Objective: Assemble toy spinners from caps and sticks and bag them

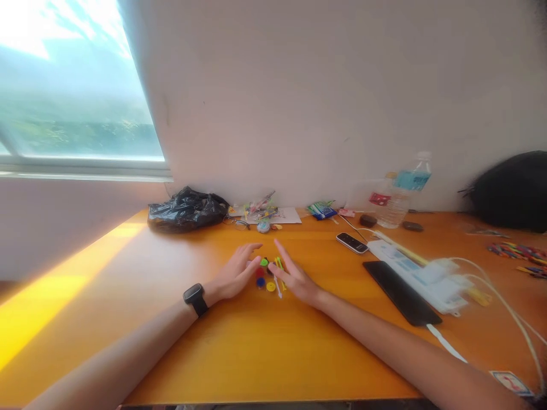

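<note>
My left hand, with a black watch on its wrist, is open at the left of a small cluster of coloured pieces. Facing it from the right, my right hand is also open, fingers stretched out. Between them lie a yellow round piece, a blue round piece, a green round piece and a red piece. A white stick and a yellow stick lie beside my right fingers. Part of the cluster is hidden behind my fingers and thumbs.
Along the wall stand a black plastic bag, glasses, a snack packet and a water bottle. To the right are a small black-and-white device, a black phone, a power strip with cables, and colourful sticks.
</note>
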A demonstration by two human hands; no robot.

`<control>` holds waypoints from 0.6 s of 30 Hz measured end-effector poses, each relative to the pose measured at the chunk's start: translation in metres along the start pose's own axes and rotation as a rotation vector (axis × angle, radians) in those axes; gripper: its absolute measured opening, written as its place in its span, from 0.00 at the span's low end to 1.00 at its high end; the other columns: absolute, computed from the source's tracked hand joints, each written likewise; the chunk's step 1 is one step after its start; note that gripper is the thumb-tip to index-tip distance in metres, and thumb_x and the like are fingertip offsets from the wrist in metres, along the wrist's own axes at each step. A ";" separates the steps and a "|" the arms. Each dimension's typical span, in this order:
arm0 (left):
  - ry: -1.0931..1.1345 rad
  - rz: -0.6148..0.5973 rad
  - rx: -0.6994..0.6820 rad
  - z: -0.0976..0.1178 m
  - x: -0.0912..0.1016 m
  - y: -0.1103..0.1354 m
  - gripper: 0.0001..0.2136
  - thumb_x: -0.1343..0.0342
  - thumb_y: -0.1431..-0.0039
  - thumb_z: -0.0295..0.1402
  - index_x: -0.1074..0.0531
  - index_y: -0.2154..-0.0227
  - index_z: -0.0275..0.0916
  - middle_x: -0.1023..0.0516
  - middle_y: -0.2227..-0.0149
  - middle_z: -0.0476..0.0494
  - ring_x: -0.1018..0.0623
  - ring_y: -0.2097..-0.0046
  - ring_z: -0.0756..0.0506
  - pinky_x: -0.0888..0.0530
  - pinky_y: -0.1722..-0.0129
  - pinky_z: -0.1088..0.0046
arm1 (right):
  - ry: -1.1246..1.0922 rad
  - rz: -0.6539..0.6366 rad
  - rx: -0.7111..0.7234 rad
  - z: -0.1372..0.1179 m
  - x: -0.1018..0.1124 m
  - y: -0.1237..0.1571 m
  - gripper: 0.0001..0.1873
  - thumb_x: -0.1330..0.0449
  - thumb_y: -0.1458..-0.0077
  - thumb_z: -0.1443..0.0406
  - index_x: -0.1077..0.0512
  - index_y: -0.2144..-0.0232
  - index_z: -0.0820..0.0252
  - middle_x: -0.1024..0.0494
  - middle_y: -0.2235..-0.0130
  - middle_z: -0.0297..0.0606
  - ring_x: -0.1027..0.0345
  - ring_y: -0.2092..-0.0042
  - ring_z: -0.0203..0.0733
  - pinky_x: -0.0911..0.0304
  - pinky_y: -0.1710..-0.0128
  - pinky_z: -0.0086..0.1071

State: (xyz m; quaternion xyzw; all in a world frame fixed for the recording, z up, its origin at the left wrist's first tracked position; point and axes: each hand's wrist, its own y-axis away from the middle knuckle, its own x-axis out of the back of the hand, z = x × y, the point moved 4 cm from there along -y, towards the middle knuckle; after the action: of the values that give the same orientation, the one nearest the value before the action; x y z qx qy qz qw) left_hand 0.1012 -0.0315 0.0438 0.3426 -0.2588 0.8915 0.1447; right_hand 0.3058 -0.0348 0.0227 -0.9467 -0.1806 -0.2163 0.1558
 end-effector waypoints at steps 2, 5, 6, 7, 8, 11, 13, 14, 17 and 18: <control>-0.017 -0.058 -0.068 0.007 0.000 0.002 0.27 0.52 0.28 0.52 0.39 0.34 0.44 0.31 0.36 0.36 0.31 0.36 0.36 0.32 0.36 0.54 | -0.070 0.027 -0.035 0.008 0.010 -0.002 0.31 0.44 0.33 0.46 0.34 0.33 0.47 0.43 0.27 0.39 0.53 0.26 0.56 0.55 0.27 0.55; -0.073 -0.151 -0.227 0.022 -0.004 0.003 0.36 0.39 0.38 0.55 0.40 0.33 0.47 0.32 0.35 0.36 0.31 0.36 0.33 0.32 0.36 0.52 | 0.000 0.021 0.040 0.010 0.015 -0.004 0.22 0.42 0.33 0.55 0.24 0.42 0.55 0.35 0.30 0.45 0.47 0.27 0.55 0.52 0.27 0.54; -0.088 -0.174 -0.270 0.026 -0.006 0.003 0.38 0.36 0.41 0.55 0.41 0.32 0.47 0.32 0.34 0.36 0.31 0.36 0.33 0.33 0.35 0.52 | 0.041 0.000 0.094 0.007 0.014 -0.003 0.20 0.41 0.34 0.59 0.23 0.43 0.55 0.32 0.32 0.45 0.45 0.28 0.55 0.51 0.27 0.54; -0.099 -0.189 -0.300 0.028 -0.007 0.003 0.39 0.35 0.42 0.54 0.40 0.32 0.48 0.32 0.34 0.36 0.30 0.37 0.33 0.33 0.35 0.52 | 0.083 -0.028 0.148 0.004 0.012 -0.002 0.20 0.41 0.35 0.63 0.24 0.42 0.54 0.30 0.34 0.44 0.43 0.29 0.54 0.49 0.28 0.54; -0.105 -0.193 -0.316 0.030 -0.009 0.003 0.37 0.34 0.41 0.52 0.39 0.33 0.48 0.32 0.35 0.36 0.30 0.37 0.33 0.32 0.36 0.53 | 0.126 -0.061 0.196 0.001 0.011 -0.001 0.22 0.41 0.36 0.66 0.24 0.41 0.52 0.27 0.35 0.43 0.41 0.30 0.54 0.48 0.28 0.54; -0.114 -0.168 -0.308 0.028 -0.011 0.002 0.25 0.38 0.36 0.44 0.33 0.38 0.47 0.25 0.43 0.39 0.26 0.44 0.37 0.29 0.40 0.56 | 0.231 -0.113 0.255 -0.001 0.012 0.004 0.23 0.44 0.35 0.69 0.26 0.40 0.49 0.24 0.38 0.40 0.36 0.33 0.51 0.42 0.31 0.52; -0.122 -0.150 -0.293 0.025 -0.013 0.001 0.16 0.41 0.33 0.39 0.29 0.44 0.47 0.22 0.50 0.41 0.24 0.49 0.40 0.27 0.44 0.59 | 0.285 -0.080 0.222 0.006 0.020 0.004 0.22 0.44 0.34 0.68 0.25 0.41 0.51 0.25 0.37 0.41 0.35 0.33 0.51 0.41 0.31 0.52; -0.125 -0.145 -0.289 0.024 -0.013 0.000 0.13 0.42 0.32 0.38 0.27 0.46 0.46 0.22 0.51 0.41 0.24 0.50 0.40 0.27 0.46 0.60 | 0.305 -0.050 0.196 0.011 0.026 0.003 0.21 0.44 0.34 0.67 0.24 0.42 0.52 0.25 0.37 0.42 0.34 0.34 0.52 0.41 0.32 0.52; -0.132 -0.132 -0.287 0.024 -0.012 -0.001 0.08 0.43 0.32 0.34 0.25 0.52 0.45 0.22 0.53 0.41 0.24 0.53 0.41 0.27 0.49 0.62 | 0.338 0.027 0.138 0.028 0.045 -0.003 0.19 0.45 0.33 0.67 0.23 0.44 0.55 0.25 0.38 0.45 0.33 0.35 0.53 0.41 0.32 0.53; -0.134 -0.124 -0.283 0.024 -0.011 -0.001 0.08 0.44 0.33 0.33 0.25 0.54 0.44 0.21 0.53 0.41 0.24 0.54 0.42 0.27 0.50 0.63 | 0.343 0.043 0.132 0.033 0.049 -0.006 0.19 0.46 0.34 0.68 0.23 0.45 0.56 0.24 0.38 0.46 0.32 0.35 0.52 0.41 0.32 0.53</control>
State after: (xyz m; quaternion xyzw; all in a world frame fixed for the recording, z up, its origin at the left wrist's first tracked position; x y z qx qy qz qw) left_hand 0.1220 -0.0452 0.0520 0.3929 -0.3695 0.8105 0.2285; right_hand 0.3564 -0.0040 0.0189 -0.8872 -0.1452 -0.3590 0.2509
